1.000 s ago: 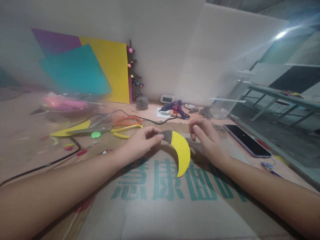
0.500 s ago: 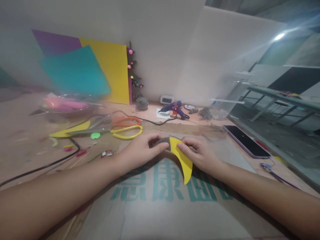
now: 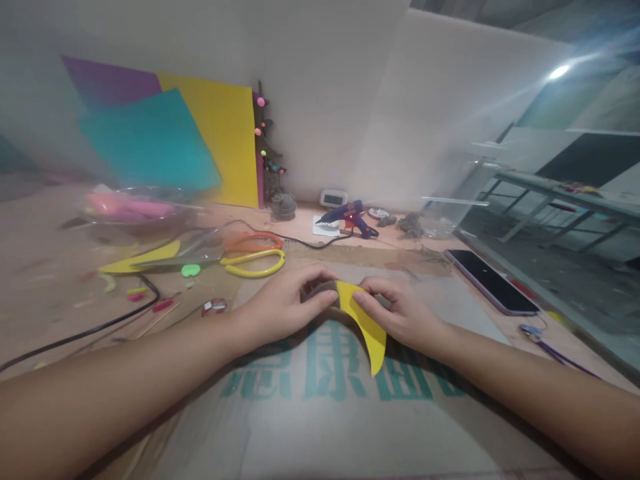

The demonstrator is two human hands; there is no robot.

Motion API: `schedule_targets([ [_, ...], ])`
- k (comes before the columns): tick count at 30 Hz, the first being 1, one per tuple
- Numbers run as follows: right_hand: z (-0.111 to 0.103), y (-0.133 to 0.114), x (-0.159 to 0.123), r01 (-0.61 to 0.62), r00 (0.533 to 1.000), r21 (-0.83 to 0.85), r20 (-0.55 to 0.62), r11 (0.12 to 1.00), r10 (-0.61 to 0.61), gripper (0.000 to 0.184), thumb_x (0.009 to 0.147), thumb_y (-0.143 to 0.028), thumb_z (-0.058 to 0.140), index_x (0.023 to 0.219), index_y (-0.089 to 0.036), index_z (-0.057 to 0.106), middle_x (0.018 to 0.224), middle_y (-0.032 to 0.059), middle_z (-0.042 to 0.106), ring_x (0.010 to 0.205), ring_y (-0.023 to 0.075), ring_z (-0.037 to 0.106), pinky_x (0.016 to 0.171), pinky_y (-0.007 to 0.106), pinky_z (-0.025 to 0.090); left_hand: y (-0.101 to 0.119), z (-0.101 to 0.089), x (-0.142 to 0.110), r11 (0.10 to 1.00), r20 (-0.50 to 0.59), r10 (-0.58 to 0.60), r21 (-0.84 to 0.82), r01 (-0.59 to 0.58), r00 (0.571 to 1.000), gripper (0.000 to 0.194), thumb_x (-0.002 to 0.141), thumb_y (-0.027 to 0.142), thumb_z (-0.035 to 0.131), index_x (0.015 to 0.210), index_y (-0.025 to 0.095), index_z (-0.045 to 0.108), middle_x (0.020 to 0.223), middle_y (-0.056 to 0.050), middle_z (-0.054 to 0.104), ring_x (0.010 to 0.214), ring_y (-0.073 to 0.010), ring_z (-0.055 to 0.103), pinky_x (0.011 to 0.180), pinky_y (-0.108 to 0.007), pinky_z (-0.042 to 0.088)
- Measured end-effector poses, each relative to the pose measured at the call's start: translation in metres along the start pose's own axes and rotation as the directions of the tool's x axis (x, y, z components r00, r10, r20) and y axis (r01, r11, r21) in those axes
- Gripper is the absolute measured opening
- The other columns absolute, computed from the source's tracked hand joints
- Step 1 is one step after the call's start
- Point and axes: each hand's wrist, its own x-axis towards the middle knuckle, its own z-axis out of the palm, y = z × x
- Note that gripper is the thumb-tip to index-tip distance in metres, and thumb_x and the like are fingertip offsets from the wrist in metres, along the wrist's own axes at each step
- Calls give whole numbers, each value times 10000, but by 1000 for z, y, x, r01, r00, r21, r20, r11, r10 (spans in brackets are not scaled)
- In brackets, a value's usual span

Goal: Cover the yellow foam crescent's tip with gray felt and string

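Between my hands is a curved crescent piece, yellow on its right part and grey-brown toward the left, its yellow tip hanging down. My left hand pinches the grey-brown end between thumb and fingers. On the yellow part, my right hand presses its thumb in front, with the fingers curled behind. The piece is held above a cardboard sheet printed with green characters. Behind the piece, the fingertips are partly hidden.
Scissors with orange and yellow handles lie at left near a bowl. A glue gun rests at the back before a small digital clock. A phone lies at right. Coloured sheets lean on the wall.
The crescent piece has tilted and sunk slightly, its tip now a little lower. Both hands keep hold of it, with the left fingers shifted slightly over the grey-brown end.
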Motion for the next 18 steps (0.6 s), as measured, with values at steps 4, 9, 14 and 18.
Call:
schedule_targets([
  [4,-1,0,0,5,1000,-8,-3,1000,-5,334,932,-331,412,627,-198,448,591,-20,461,554,113,448,518,244,341,-2,1,0,999,49,-44,0,44,998,255,898,396,498,902,185,640,841,-17,667,771,-174,588,684,-270,433],
  [9,-1,3,1,-14,999,36,-31,999,15,340,948,-343,415,644,-196,450,604,-25,438,563,112,431,523,239,339,-2,-1,1,998,17,-57,4,57,998,309,928,437,451,860,180,608,764,3,609,704,-151,541,625,-250,386],
  [14,-2,9,-1,-53,995,137,-73,989,63,411,987,-415,359,651,-194,447,614,-22,434,562,114,421,521,245,342,-1,-2,1,996,33,-88,-2,88,996,382,951,439,406,693,178,514,623,29,520,597,-123,477,567,-238,333],
  [18,-2,13,0,-91,971,279,-190,956,148,317,983,-413,394,823,-195,560,732,4,557,632,127,508,570,248,416,-1,-1,1,993,46,-105,-57,108,993,383,959,443,388,705,183,507,602,32,507,590,-128,480,561,-239,334],
])
